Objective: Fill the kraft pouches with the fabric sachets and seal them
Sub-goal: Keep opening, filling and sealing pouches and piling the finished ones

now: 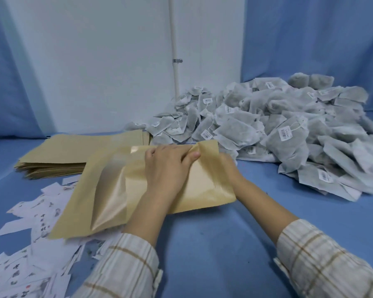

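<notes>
A kraft pouch (pixel 202 186) with a clear window lies flat on the blue table, its mouth toward the sachet heap. My left hand (pixel 167 168) lies on top of it, the thumb pinching up the raised top layer at the mouth. At the pouch's right edge, my right hand (pixel 229 166) reaches under that lifted flap, so its fingers are hidden. A big heap of grey fabric sachets (pixel 289 130) with white labels fills the right side. A stack of flat kraft pouches (pixel 73 155) lies behind on the left.
Loose white printed paper slips (pixel 37 239) are scattered at the front left, partly under the pouch. A white wall with a pipe (pixel 174 50) and blue curtains stand behind. Bare blue tabletop (pixel 213 244) shows between my forearms.
</notes>
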{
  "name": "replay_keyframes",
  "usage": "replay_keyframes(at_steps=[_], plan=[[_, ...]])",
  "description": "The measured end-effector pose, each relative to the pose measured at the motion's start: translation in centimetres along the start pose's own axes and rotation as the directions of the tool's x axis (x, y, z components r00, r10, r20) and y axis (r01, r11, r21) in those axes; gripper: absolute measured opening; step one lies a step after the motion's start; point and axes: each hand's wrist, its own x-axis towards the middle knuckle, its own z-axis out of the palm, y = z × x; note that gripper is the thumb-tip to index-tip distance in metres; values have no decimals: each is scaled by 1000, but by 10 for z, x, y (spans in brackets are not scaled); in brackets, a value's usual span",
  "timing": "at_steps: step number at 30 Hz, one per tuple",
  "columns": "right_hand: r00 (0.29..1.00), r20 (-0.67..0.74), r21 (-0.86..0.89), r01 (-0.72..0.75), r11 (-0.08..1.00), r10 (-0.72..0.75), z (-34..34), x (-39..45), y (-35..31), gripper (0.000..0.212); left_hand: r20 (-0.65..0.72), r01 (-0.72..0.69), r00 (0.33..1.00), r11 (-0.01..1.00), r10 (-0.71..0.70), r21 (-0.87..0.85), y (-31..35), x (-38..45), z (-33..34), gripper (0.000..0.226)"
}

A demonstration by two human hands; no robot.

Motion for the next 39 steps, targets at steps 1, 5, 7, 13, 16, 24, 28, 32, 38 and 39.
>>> replay_keyframes(at_steps=[1,5,7,13,16,24,28,32,38,39], plan=[[998,-42,76,-35,996,38,-8,-2,5,25,-29,55,998,998,-55,-12,0,1,6,35],[941,-326,2,-100,995,95,-26,-1,54,29,-58,238,968,966,-245,-96,-5,3,28,35],[938,-284,-33,-215,976,197,-22,7,69,51,-32,269,961,959,-273,-90,-6,4,38,34],[955,-203,-23,-227,974,218,-6,24,80,67,-52,251,966,965,-255,-78,-13,5,56,31],[939,-320,105,-101,989,130,-8,23,78,49,-86,254,960,957,-267,-137,-16,6,56,28],[916,-64,819,-178,545,395,-32,24,66,39,-119,252,951,939,-285,-233,-28,8,50,30],[911,-38,878,-166,449,411,-35,24,64,15,-106,261,950,935,-293,-242,-42,8,46,31],[949,49,849,-204,487,313,-31,20,52,16,-100,246,953,926,-284,-285,-41,8,44,30],[860,510,569,-344,747,7,-6,11,25,30,-70,106,989,946,-134,-307,-19,4,48,32],[847,530,482,-335,810,35,-1,11,26,35,-69,91,991,946,-117,-310,-18,3,49,34]])
